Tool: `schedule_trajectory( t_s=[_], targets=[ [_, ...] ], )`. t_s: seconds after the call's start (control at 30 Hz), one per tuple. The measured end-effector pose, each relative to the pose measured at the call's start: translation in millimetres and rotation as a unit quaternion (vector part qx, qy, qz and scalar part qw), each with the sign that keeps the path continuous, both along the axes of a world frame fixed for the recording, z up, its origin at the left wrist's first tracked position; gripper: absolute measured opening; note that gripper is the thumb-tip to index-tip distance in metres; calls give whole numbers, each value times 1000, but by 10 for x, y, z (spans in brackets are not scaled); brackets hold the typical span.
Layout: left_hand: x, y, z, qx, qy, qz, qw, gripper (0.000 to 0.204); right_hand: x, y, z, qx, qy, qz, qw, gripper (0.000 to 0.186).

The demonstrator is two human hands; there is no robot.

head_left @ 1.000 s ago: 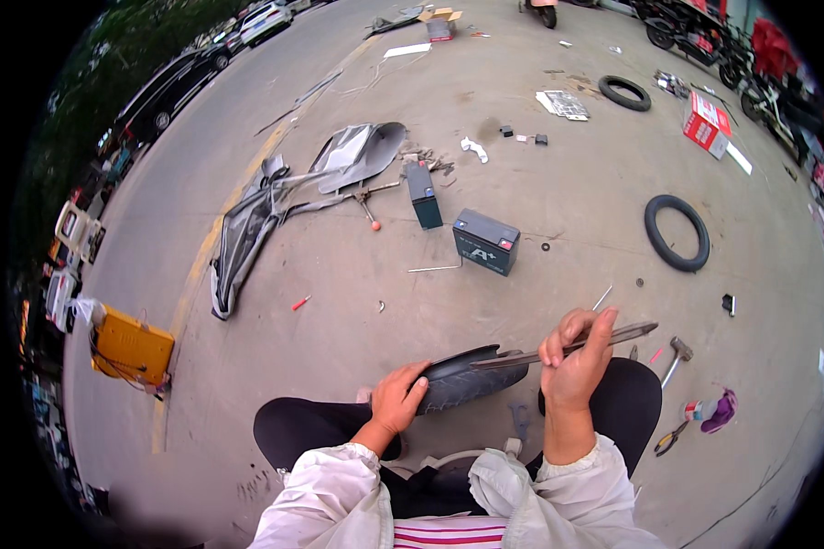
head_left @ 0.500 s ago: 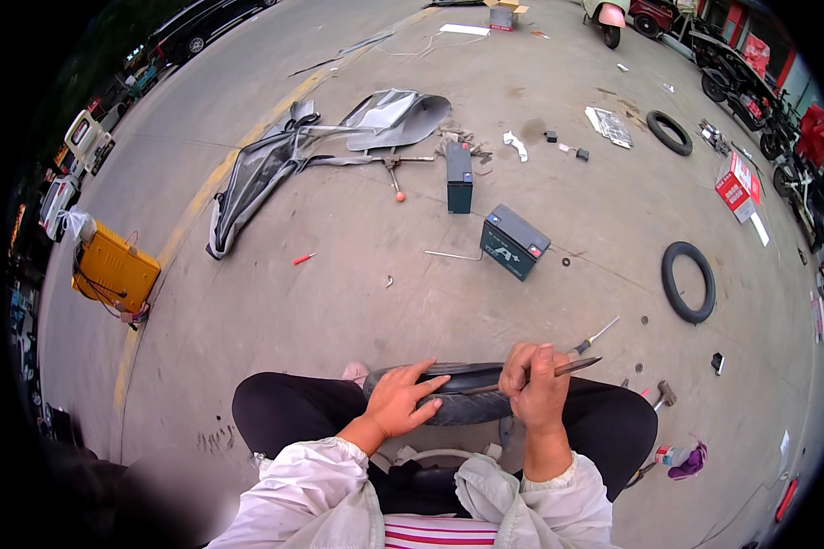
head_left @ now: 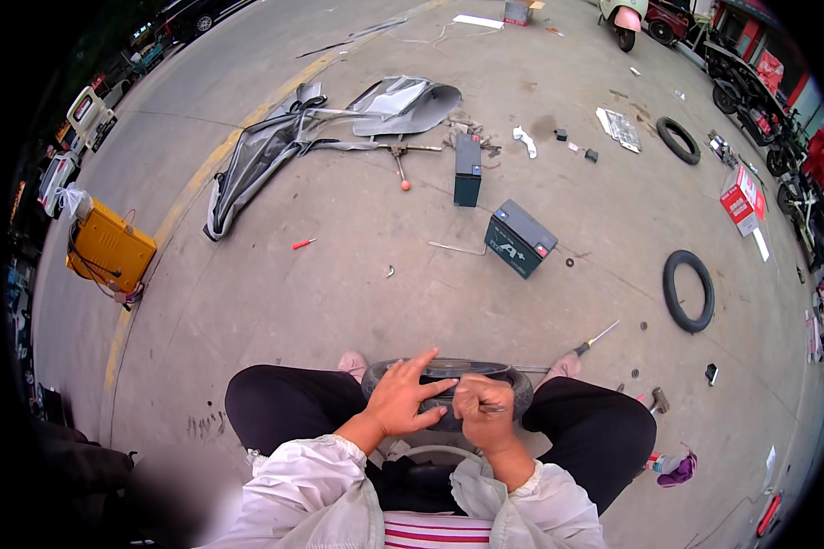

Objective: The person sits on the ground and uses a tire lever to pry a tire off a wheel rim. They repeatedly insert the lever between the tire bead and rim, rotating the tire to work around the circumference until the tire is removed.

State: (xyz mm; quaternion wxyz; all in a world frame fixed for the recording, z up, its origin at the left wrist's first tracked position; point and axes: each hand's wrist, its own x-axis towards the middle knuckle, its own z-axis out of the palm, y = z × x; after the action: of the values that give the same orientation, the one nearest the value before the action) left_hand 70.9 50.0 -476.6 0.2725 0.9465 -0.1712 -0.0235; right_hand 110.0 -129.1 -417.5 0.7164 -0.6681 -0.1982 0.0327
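Note:
A black tire [head_left: 522,393] rests crosswise between my bent legs, above the pale shoes. My left hand [head_left: 403,398] lies on it with fingers spread. My right hand [head_left: 485,407] is closed around a metal pry bar [head_left: 502,408], at the tire's inner opening, just right of my left hand; much of the bar is hidden. Beyond the right knee a screwdriver [head_left: 586,343] lies near my shoe, and a hammer [head_left: 659,398] is partly visible.
Two batteries [head_left: 468,174] stand ahead, near grey body panels [head_left: 403,110]. A loose tire [head_left: 702,286] lies right, a yellow box-shaped device [head_left: 119,247] left. A red carton [head_left: 742,197] and parked scooters [head_left: 751,101] line the right side; smaller scraps are scattered around.
My right hand has moved left and down with the bar, which has swung round. My left hand has spread over the tire, which now lies flatter across. The view has shifted.

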Motion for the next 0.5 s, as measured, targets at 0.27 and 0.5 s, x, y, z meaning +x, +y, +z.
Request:
schedule_trajectory(
  t_s=[0.27, 0.5],
  targets=[
    [46, 29, -50, -91, 17, 17, 996, 72, 144, 46, 251, 53, 18, 8, 998, 49],
    [28, 59, -92, -85, 9, 3, 996, 66, 253, 229, 42, 95, 205, -32, 973, 55]
  ],
)
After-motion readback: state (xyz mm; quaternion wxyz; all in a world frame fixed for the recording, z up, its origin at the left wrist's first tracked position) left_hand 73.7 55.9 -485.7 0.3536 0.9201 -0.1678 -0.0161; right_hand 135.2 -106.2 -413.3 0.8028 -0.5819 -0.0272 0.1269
